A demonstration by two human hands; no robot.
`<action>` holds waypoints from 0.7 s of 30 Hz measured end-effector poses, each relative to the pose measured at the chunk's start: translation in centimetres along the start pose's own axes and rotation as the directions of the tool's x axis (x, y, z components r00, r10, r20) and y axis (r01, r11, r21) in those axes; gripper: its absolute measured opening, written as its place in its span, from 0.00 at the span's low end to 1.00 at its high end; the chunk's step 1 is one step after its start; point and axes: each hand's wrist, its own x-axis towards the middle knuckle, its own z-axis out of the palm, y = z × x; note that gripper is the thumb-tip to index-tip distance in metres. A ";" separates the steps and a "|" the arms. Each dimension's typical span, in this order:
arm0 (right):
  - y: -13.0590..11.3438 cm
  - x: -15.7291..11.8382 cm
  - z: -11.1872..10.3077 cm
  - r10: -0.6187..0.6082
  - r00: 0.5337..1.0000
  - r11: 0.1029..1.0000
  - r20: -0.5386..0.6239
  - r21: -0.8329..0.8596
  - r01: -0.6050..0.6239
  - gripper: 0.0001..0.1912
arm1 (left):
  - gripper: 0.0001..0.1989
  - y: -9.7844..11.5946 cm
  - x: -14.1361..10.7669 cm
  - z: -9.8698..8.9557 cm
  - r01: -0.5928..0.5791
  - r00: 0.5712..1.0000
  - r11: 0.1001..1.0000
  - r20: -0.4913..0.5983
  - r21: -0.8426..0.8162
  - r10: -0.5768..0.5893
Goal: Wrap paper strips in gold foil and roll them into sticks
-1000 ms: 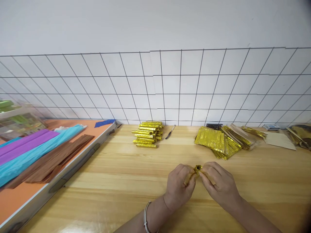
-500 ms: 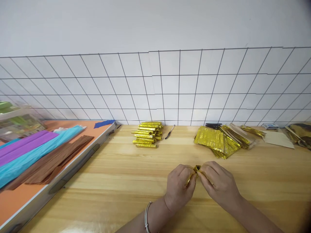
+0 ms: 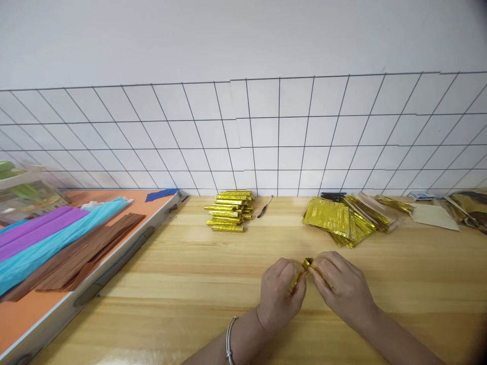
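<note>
And there it was — a small folded piece of shiny gold foil (image 3: 307,263), held over the pale wooden table (image 3: 182,284) between two hands! The left hand (image 3: 282,290) had its grip pinched on one side, the right hand (image 3: 341,285) on the other. Featherlight, thin and crease-prone, by the look of it, probably slick and easily torn — best taken gently, by opposite edges.

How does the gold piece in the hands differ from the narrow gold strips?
The gold piece is pinched between the left hand and right hand; the narrow gold strips lie piled on the table.
The gold piece looks bent around a small gap, though fingers hide much of it; the narrow gold strips look straight and slim.
Both are shiny gold.
</note>
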 end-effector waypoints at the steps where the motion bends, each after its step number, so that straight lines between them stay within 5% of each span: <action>1: 0.0 0.1 0.0 -0.004 1.000 1.000 0.008 0.012 0.004 0.04 | 0.07 0.1 0.1 0.0 0.002 1.000 1.000 -0.004 -0.001 -0.002; 13: 1.0 0.3 -0.8 0.008 0.983 0.997 0.182 0.079 -0.023 0.05 | 0.07 0.1 0.2 0.0 0.030 1.000 1.000 -0.006 0.001 -0.030; 21: 1.0 0.4 -0.7 -0.014 0.987 0.999 0.161 0.050 0.006 0.06 | 0.06 0.0 0.1 0.0 0.015 1.000 1.000 -0.002 0.010 -0.015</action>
